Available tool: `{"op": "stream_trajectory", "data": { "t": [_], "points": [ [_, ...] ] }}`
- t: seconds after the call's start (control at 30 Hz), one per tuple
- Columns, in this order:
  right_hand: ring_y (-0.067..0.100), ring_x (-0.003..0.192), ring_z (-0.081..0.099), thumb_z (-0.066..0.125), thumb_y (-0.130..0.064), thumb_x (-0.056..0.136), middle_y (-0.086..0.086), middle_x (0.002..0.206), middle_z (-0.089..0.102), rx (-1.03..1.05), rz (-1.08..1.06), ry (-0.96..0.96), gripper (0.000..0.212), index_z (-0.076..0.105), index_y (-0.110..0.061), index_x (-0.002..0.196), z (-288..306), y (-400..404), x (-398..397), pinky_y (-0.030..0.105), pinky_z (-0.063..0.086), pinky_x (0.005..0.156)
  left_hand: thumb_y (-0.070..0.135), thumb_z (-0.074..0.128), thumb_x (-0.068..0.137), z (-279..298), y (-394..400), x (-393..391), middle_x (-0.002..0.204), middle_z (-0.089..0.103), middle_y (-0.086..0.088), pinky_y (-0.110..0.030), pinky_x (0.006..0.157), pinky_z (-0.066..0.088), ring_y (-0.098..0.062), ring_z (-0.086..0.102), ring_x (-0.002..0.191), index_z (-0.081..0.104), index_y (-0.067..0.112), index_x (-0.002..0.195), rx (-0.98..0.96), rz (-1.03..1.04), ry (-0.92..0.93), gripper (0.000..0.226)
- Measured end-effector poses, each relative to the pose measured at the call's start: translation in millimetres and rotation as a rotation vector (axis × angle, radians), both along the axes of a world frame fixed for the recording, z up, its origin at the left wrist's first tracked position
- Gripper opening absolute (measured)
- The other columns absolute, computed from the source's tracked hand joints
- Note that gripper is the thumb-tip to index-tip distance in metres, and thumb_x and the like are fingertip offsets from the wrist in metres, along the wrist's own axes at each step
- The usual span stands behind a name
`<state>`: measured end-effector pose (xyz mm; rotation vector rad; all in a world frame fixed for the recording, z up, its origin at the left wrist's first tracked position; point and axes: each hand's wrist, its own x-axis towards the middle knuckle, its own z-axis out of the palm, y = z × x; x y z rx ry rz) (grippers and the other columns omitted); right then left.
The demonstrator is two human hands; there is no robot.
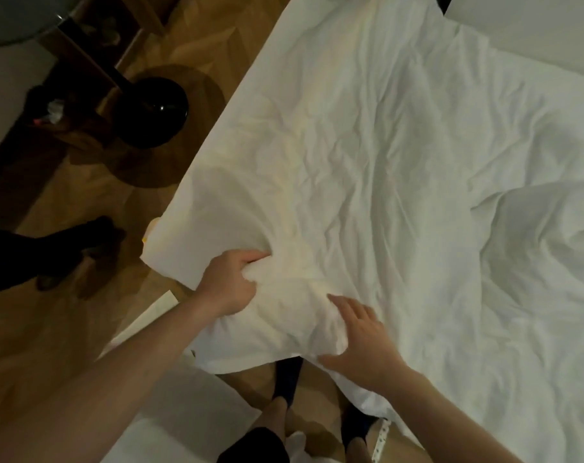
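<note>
Our left hand (228, 284) clutches a bunch of the white sheet (367, 155); just right of that grip, our right hand (360, 339) rests flat on it, fingers spread.

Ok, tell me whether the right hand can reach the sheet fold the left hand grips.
Probably yes: the right hand lies open on the sheet close beside the left hand, nothing but cloth between.

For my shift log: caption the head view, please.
Left hand grips the bunched white sheet; right hand rests open on it.
</note>
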<state>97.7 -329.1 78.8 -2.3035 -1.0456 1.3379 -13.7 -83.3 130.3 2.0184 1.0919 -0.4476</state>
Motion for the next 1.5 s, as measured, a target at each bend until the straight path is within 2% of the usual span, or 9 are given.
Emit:
{"op": "stream_trajectory", "data": {
  "t": [0.13, 0.27, 0.43, 0.63, 0.73, 1.03, 1.23, 1.37, 1.5],
  "points": [
    [0.011, 0.147, 0.023, 0.068, -0.067, 0.075, -0.018, 0.163, 0.021, 0.078, 0.048, -0.022, 0.104, 0.011, -0.044, 0.159, -14.9, 25.5, -36.2, 0.037, 0.023, 0.124, 0.003, 0.074, 0.087, 30.6, 6.5, 23.8, 0.109, 0.064, 0.028, -0.013, 0.078, 0.046, 0.003, 0.059, 0.096, 0.064, 0.041, 0.119, -0.316, 0.299, -0.275, 0.050],
    [0.014, 0.083, 0.068, 0.064, -0.028, 0.092, -0.014, 0.090, 0.070, 0.324, -0.351, -0.038, 0.008, 0.064, -0.031, 0.099, 0.6, 60.6, -22.1, 0.038, 0.053, 0.072, 0.023, 0.071, 0.092, 58.0, 38.3, 18.3, 0.136, 0.060, 0.025, -0.034, 0.102, 0.050, -0.009, 0.058, 0.125, 0.058, 0.043, 0.138, -0.518, 0.343, -0.475, 0.052],
    [0.024, 0.095, 0.074, 0.060, -0.031, 0.099, -0.001, 0.097, 0.078, 0.397, -0.556, 0.384, 0.016, 0.075, -0.028, 0.105, 63.8, 91.5, 27.9, 0.051, 0.058, 0.084, 0.081, 0.076, 0.060, 36.9, 63.3, -53.5, 0.153, 0.041, 0.023, -0.054, 0.113, 0.040, -0.016, 0.042, 0.142, 0.032, 0.062, 0.144, -0.252, 0.186, -0.250, 0.097],
    [0.015, 0.090, 0.075, 0.062, -0.039, 0.096, -0.007, 0.099, 0.078, 0.007, -0.484, 0.583, 0.027, 0.075, -0.027, 0.116, 84.5, 143.0, 21.0, 0.038, 0.062, 0.088, 0.022, 0.087, 0.079, 37.9, 34.9, -69.1, 0.097, 0.066, 0.039, -0.024, 0.085, 0.056, 0.015, 0.063, 0.095, 0.047, 0.048, 0.111, -0.431, 0.225, -0.229, 0.058],
    [0.017, 0.096, 0.071, 0.067, -0.042, 0.095, -0.003, 0.109, 0.073, -0.142, -0.382, 0.727, 0.038, 0.066, -0.022, 0.127, 77.0, 160.4, -1.9, 0.031, 0.060, 0.082, 0.015, 0.079, 0.076, 24.1, 78.6, -100.4, 0.095, 0.075, 0.014, -0.042, 0.083, 0.058, -0.003, 0.071, 0.088, 0.062, 0.035, 0.109, -0.305, 0.319, -0.124, 0.042],
    [0.033, 0.122, 0.061, 0.052, -0.023, 0.101, 0.012, 0.140, 0.058, -0.488, 0.480, 0.264, 0.042, 0.054, -0.007, 0.140, -8.4, 132.8, -87.3, 0.033, 0.050, 0.093, 0.036, 0.067, 0.082, -47.8, 124.1, -192.3, 0.116, 0.063, 0.010, -0.031, 0.096, 0.048, -0.015, 0.061, 0.106, 0.059, 0.035, 0.122, 0.146, -0.938, 0.667, 0.041],
    [0.023, 0.129, 0.056, 0.055, -0.043, 0.099, 0.002, 0.140, 0.057, -0.488, 0.234, 0.111, 0.049, 0.051, -0.022, 0.143, -50.1, 92.2, -41.2, 0.032, 0.045, 0.105, 0.048, 0.079, 0.074, -66.6, 109.8, -125.7, 0.130, 0.051, -0.003, -0.042, 0.109, 0.028, -0.027, 0.048, 0.119, 0.046, 0.028, 0.142, 0.139, -1.356, 0.630, 0.078],
    [0.022, 0.126, 0.057, 0.061, -0.040, 0.096, 0.002, 0.139, 0.054, -0.321, 0.021, -0.054, 0.055, 0.046, -0.022, 0.146, -61.1, 111.9, 3.7, 0.035, 0.048, 0.104, 0.073, 0.082, 0.057, -83.6, 143.6, -65.3, 0.126, 0.068, 0.001, -0.042, 0.102, 0.051, -0.025, 0.070, 0.106, 0.065, 0.023, 0.121, -0.378, -0.782, 1.123, 0.082],
    [0.033, 0.138, 0.044, 0.068, -0.041, 0.093, 0.007, 0.153, 0.041, -0.164, -0.128, -0.202, 0.073, 0.034, -0.021, 0.155, -78.7, 147.7, 50.8, 0.043, 0.042, 0.110, 0.056, 0.072, 0.081, -120.9, 203.0, -17.3, 0.119, 0.067, 0.004, -0.035, 0.090, 0.057, -0.021, 0.067, 0.104, 0.068, 0.024, 0.115, -0.004, -0.325, 0.553, 0.047]
  ]
}}
